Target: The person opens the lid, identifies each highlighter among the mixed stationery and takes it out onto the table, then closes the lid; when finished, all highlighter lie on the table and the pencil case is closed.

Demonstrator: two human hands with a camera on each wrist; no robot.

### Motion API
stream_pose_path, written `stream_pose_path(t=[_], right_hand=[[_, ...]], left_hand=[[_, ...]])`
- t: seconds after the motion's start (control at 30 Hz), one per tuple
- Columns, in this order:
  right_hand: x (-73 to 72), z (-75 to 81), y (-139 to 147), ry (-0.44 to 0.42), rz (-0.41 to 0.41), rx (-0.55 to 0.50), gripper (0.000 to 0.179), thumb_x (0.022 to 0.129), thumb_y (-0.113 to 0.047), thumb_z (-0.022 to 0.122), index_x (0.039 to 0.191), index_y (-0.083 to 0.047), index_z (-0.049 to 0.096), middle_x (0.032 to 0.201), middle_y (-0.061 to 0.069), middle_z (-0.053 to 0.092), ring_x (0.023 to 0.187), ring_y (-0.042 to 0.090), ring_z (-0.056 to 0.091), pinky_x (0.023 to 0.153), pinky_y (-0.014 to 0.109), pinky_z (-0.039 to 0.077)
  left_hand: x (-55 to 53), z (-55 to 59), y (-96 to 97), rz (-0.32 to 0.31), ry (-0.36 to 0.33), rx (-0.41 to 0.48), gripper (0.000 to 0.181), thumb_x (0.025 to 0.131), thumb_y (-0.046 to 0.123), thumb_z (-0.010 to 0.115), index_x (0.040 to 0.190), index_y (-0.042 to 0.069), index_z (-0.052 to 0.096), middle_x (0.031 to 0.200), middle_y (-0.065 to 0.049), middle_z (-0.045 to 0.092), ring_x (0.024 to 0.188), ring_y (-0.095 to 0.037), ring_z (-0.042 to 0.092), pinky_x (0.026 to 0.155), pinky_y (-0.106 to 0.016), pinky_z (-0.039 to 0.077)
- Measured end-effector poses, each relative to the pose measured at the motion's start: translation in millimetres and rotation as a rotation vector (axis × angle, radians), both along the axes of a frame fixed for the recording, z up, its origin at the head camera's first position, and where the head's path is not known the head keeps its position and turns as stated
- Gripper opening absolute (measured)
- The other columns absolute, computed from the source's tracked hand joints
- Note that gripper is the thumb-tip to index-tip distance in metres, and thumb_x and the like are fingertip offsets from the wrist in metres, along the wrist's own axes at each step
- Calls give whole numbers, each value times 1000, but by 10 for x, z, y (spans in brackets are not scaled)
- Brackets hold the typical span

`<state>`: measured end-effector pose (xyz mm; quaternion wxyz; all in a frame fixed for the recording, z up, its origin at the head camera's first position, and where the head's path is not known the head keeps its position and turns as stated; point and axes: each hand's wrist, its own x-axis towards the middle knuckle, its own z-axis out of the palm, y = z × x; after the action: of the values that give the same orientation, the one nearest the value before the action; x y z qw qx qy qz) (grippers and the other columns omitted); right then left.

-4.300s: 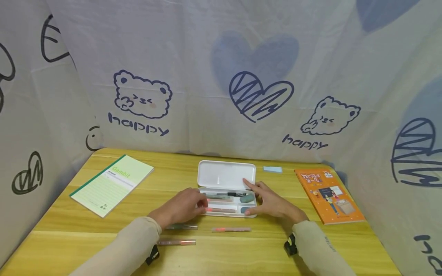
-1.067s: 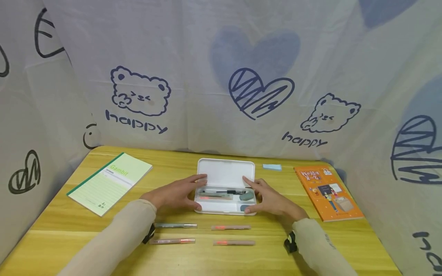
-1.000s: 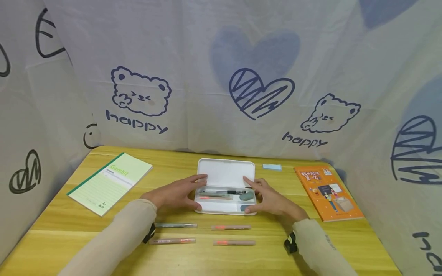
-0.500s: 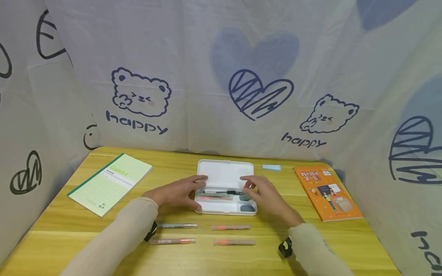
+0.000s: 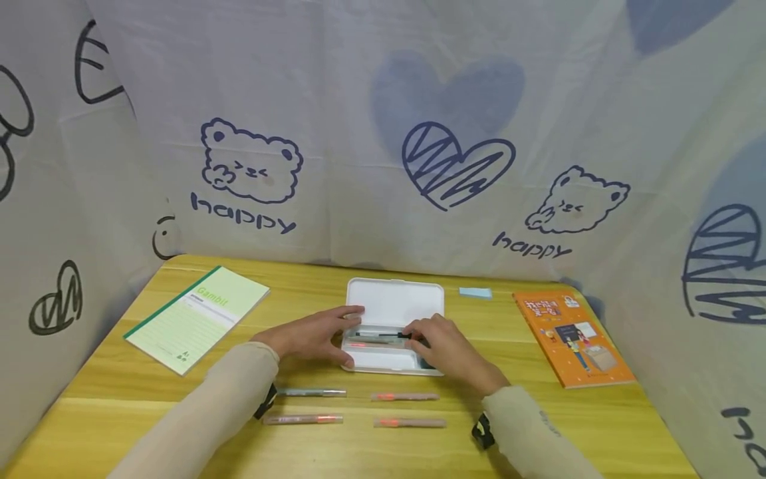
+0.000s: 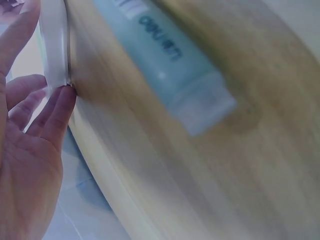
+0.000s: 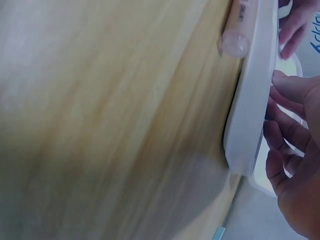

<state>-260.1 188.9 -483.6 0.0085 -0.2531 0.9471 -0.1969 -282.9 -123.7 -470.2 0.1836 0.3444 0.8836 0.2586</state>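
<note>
A white pencil case (image 5: 395, 301) stands with its lid raised at the middle of the table. My left hand (image 5: 308, 336) grips its left end, thumb at the front corner and fingers by the lid; the left wrist view has these fingertips (image 6: 65, 92) right at the case's edge. Over the right half, my right hand (image 5: 445, 346) pinches the dark end of a black pen (image 5: 383, 334) lying in the back compartment. A pinkish pen (image 5: 368, 344) lies beside it. The right hand covers most of the grey-green erasers. In the right wrist view the curled fingers (image 7: 287, 132) hide the pen.
In front of the case lie a teal pen (image 5: 314, 393) and three pinkish pens, one of them a highlighter-like pen (image 5: 409, 423). A green notebook (image 5: 197, 319) is at the left, an orange book (image 5: 571, 339) at the right, a light blue slip (image 5: 475, 293) behind.
A pinkish pen has gone from the front compartment to the table. My right hand has left the case's right edge and moved inward onto the black pen. The left hand stays at the left end.
</note>
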Motion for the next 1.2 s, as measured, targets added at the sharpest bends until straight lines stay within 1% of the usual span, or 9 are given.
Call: stream_pose_path(t=[0.17, 0.37, 0.5, 0.6, 0.77, 0.87, 0.9, 1.07, 1.2], right_hand=[[20, 21, -83, 4, -2, 16, 23, 107, -21, 72, 127, -11, 78, 105, -2, 76, 93, 14, 55, 88, 40, 46], [48, 28, -171, 13, -17, 17, 23, 108, -22, 71, 127, -11, 76, 104, -1, 74, 99, 19, 59, 90, 45, 47], [61, 22, -186, 39, -29, 5, 22, 107, -23, 73, 124, -12, 77, 99, -2, 70, 96, 17, 56, 88, 41, 45], [66, 24, -191, 64, -33, -8, 16, 105, -23, 75, 117, -13, 79, 96, -4, 66, 93, 16, 54, 86, 39, 43], [64, 45, -143, 118, -53, -28, 9, 102, -20, 79, 109, -13, 79, 95, -3, 66, 95, 19, 58, 87, 41, 45], [70, 97, -2, 128, -86, -45, 9, 102, -18, 78, 110, -13, 78, 97, -2, 67, 96, 19, 60, 87, 42, 46], [74, 120, 69, 124, -99, -52, 10, 102, -18, 78, 111, -13, 78, 100, -2, 68, 99, 20, 61, 90, 43, 46], [121, 192, 557, 168, -133, -99, 9, 104, -17, 75, 112, -13, 76, 109, 1, 71, 104, 21, 64, 98, 50, 49], [207, 196, 965, 232, -119, -114, 7, 103, -14, 76, 110, -12, 76, 104, -2, 70, 97, 16, 64, 90, 43, 55]], left_hand=[[-3, 10, 7, -8, 6, -8, 92, 97, 42, 84, 167, 2, 39, 182, -9, 24, 167, -37, 25, 134, -57, 27], [-10, 10, 25, -10, 0, -6, 92, 96, 41, 84, 167, 2, 40, 182, -8, 24, 167, -36, 26, 134, -56, 28], [-14, 2, 31, -4, -3, -8, 92, 96, 41, 85, 167, 3, 40, 182, -8, 24, 167, -36, 26, 134, -56, 28], [-13, 3, 26, 10, -17, -12, 92, 96, 42, 84, 168, 4, 39, 182, -6, 23, 167, -35, 25, 135, -56, 26], [-6, 3, 22, 18, -29, -10, 92, 96, 41, 84, 168, 5, 39, 182, -6, 23, 168, -35, 23, 136, -56, 24], [-4, -3, 27, 13, -29, -7, 92, 96, 40, 85, 168, 5, 39, 182, -6, 23, 168, -35, 23, 136, -56, 24], [-4, -3, 28, 13, -28, -8, 92, 96, 40, 85, 168, 5, 39, 182, -6, 23, 168, -35, 23, 136, -56, 24], [-4, 4, 30, 8, -23, -15, 92, 97, 40, 84, 168, 4, 39, 183, -6, 22, 168, -35, 23, 135, -56, 24], [1, 17, 16, 3, -17, -22, 92, 97, 40, 84, 168, 3, 39, 182, -8, 23, 168, -36, 24, 135, -56, 25]])
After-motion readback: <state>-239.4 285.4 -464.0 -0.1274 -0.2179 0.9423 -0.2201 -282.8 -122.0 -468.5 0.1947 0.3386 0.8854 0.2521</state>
